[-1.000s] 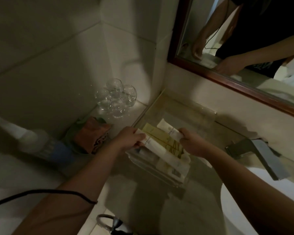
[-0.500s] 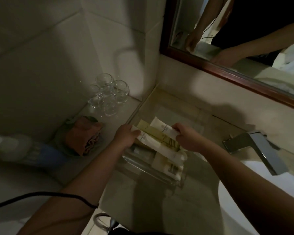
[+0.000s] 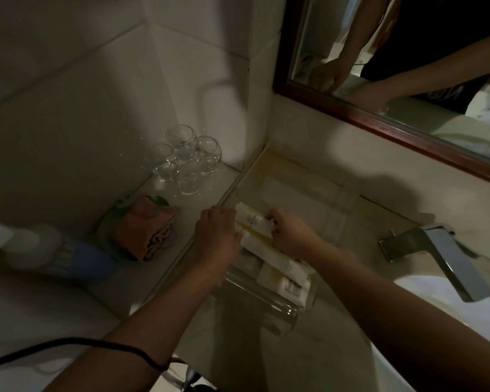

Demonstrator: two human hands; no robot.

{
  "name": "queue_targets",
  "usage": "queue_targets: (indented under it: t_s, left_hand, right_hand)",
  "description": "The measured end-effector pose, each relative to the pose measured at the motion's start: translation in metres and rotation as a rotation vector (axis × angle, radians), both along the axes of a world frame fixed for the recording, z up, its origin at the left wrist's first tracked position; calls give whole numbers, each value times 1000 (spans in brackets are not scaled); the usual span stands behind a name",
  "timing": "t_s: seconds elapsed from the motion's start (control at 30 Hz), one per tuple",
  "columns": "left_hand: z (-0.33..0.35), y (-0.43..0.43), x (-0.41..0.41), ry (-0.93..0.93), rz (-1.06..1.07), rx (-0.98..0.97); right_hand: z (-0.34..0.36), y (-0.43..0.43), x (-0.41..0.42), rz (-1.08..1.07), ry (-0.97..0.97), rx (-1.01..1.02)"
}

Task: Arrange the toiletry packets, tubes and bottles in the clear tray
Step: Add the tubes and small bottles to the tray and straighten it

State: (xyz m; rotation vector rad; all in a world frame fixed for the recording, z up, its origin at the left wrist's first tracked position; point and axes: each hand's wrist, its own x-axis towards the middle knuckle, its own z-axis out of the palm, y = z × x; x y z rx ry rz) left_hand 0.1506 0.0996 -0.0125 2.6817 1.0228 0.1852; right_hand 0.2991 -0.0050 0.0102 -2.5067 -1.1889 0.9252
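- Right hand (image 3: 292, 236) pinches the near end of a flat white toiletry packet (image 3: 253, 222) between thumb and fingertips, and holds it low over the far end of the tray.
- Left hand (image 3: 217, 236) curls its fingers against the packet's other side and against a longer white tube (image 3: 272, 258) below it; whether it truly grips either or only steadies them, I cannot tell in this dim light.
- The clear plastic tray (image 3: 269, 309) stands on the pale stone counter (image 3: 309, 193), just beside the white basin (image 3: 450, 335), with its near wall towards the camera.
- Inside it lie more white tubes and packets (image 3: 289, 284), heaped at angles and overlapping instead of lying in rows; I cannot count them.
- The step in hand looks to be squaring these two long pieces side by side, so the arranging is only partly done.
- Risk: the tray is light and sits close to the basin's edge, so a sideways push from either hand could slide it towards the bowl.
- Risk: the packet rests on a loose heap, so pressing it down could tip the pieces below it over the low wall.
- Risk: four clear round glasses (image 3: 188, 159) stand clustered near the left hand, and a wide swing of that arm could knock them.
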Motion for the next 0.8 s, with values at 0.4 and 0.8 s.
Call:
queue_targets:
  t_s: [0.4,0.8]
  left_hand:
    - [-3,4,17,147,-455,-81]
    - [-7,4,24,-49,-255,-242]
  right_hand:
    - [-20,-21,-13,103,-489,66]
    - [-9,-17,2,26,-466,80]
